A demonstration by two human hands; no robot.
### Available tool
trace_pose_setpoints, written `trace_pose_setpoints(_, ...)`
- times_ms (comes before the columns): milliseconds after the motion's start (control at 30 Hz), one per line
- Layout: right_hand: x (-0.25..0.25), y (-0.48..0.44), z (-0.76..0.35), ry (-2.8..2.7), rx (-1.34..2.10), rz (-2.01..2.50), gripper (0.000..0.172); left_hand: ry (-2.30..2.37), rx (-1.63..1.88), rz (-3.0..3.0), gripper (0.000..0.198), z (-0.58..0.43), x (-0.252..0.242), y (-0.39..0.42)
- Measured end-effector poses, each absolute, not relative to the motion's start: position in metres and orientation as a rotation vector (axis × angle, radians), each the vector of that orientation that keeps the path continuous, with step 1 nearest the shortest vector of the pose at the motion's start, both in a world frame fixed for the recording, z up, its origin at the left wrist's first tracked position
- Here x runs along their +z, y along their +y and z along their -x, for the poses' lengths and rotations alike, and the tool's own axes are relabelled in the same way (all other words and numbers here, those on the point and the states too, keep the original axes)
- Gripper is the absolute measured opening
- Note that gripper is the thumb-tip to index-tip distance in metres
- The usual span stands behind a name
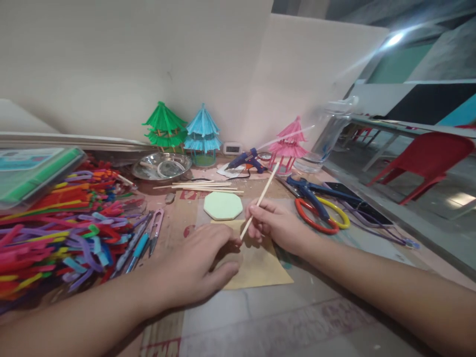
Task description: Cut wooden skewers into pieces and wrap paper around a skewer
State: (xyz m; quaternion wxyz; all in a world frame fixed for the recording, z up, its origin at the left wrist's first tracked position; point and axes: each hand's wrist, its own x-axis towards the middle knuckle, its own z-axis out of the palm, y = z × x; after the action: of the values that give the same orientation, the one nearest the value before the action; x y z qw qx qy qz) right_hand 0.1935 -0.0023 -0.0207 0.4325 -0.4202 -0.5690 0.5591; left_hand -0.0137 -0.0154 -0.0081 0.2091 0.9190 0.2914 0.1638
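Observation:
A thin wooden stick (pixel 264 192) slants up and to the right, gripped between the thumb and fingers of my right hand (pixel 270 220). My left hand (pixel 208 258) reaches in from the left with its thumb apart from the fingers. Its fingertips are at the stick's lower end; whether they touch it I cannot tell. Beneath both hands lies a sheet of yellow-tan paper (pixel 266 270), partly covered by them. Just beyond, a pale green octagonal piece (pixel 223 206) rests on the table, with several loose wooden sticks (pixel 208 186) behind it.
Colourful pipe cleaners (pixel 74 233) heap at left beside pens (pixel 139 248). A metal dish (pixel 161 166), green (pixel 164 124), blue (pixel 203 129) and pink (pixel 290 139) pagoda models and a glue gun (pixel 247 159) stand behind. Scissors (pixel 316 215), pliers (pixel 308 191) and a phone (pixel 357 203) lie right.

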Motion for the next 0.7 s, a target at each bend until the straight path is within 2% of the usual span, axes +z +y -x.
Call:
trace_pose_setpoints(133,-0.020,0.002,-0.197,-1.214,1.680,0.790,0.018,0.850,0.687,-2.487,0.008,0.012,-0.009,-0.009)
trace_pose_setpoints(200,-0.020,0.001,-0.198,-1.203,1.743,0.700,0.014,0.812,0.786,-2.562,0.010,0.011,-0.009,-0.005)
trace_pose_setpoints(700,-0.022,-0.004,-0.196,-1.248,1.804,0.601,0.008,0.746,0.887,-2.741,0.016,0.015,-0.008,-0.002)
